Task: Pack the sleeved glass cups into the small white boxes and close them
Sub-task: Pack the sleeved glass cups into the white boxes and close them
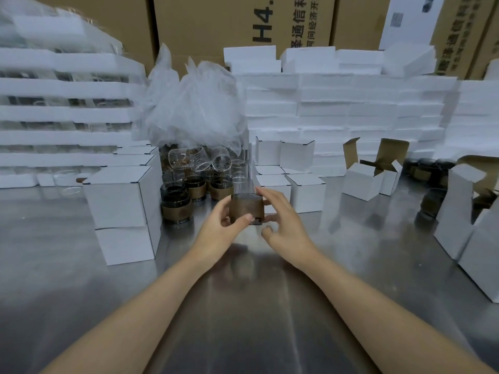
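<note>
Sleeved glass cup (247, 209): held upright above the steel surface (243, 306), mouth up, so its axis is vertical. It is a short, squat cylinder of dark smoky glass with a matte brown band around the wall that looks like wood or cork.

Left grip (224, 221): clamped on the cup, thumb laid across the front of the band and fingers wrapped behind. This hand appears to carry the weight.

Right grip (286, 222): fingers apart and only lightly curved. The tips lie against the cup's right wall and rim, and the thumb hangs clear below. It steadies rather than holds.

Open white box (363, 182): right of the cup and farther back, standing apart on the surface. Its flaps are up and show raw brown card inside. The right grip is the nearer one to it. Judgement: the cup must travel rightward and then go down mouth-up into that opening.

Closed white boxes (118, 198): stacked left of the cup, smooth card with crisp edges.

Spare sleeved cups (195, 188): just behind and left of the cup, with bare clear glasses (189, 157) beyond them under crumpled plastic bags (194, 103).

Foam slabs (337, 103): piled high behind the cup, rough-edged and white.
</note>
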`<state>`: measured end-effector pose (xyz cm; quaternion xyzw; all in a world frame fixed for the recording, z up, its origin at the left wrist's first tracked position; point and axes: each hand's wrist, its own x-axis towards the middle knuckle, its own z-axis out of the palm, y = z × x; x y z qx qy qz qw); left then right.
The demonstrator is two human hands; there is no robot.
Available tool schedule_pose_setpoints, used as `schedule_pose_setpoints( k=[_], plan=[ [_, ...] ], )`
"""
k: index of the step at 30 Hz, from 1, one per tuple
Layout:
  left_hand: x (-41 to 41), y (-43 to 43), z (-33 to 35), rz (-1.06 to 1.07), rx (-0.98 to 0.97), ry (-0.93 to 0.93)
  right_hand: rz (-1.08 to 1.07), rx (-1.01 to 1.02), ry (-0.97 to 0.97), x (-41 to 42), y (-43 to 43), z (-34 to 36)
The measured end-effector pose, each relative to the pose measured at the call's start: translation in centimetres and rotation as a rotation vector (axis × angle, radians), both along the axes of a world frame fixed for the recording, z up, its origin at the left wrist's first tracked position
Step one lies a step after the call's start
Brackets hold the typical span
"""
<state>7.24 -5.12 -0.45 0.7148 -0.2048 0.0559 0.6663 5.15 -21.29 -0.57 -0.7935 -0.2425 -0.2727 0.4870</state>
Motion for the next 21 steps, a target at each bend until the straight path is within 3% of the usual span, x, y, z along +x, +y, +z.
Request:
schedule_pose_setpoints(
  k=[4,8,12,21],
  plan=[
    [0.1,0.0,0.1,-0.031,-0.082,0.065,-0.154,0.128,-0.068,0.6,-1.2,0.9],
    [0.4,0.1,-0.3,-0.06,-0.063,0.086,-0.605,0.171,-0.08,1.7,-8.0,1.0],
    [0.9,0.2,-0.8,-0.078,-0.038,0.097,-1.057,0.142,0.077,3.0,-15.8,0.5],
    [1.4,0.4,-1.1,-0.135,-0.093,0.14,-1.086,0.052,0.092,7.6,-21.6,0.8]
  ],
)
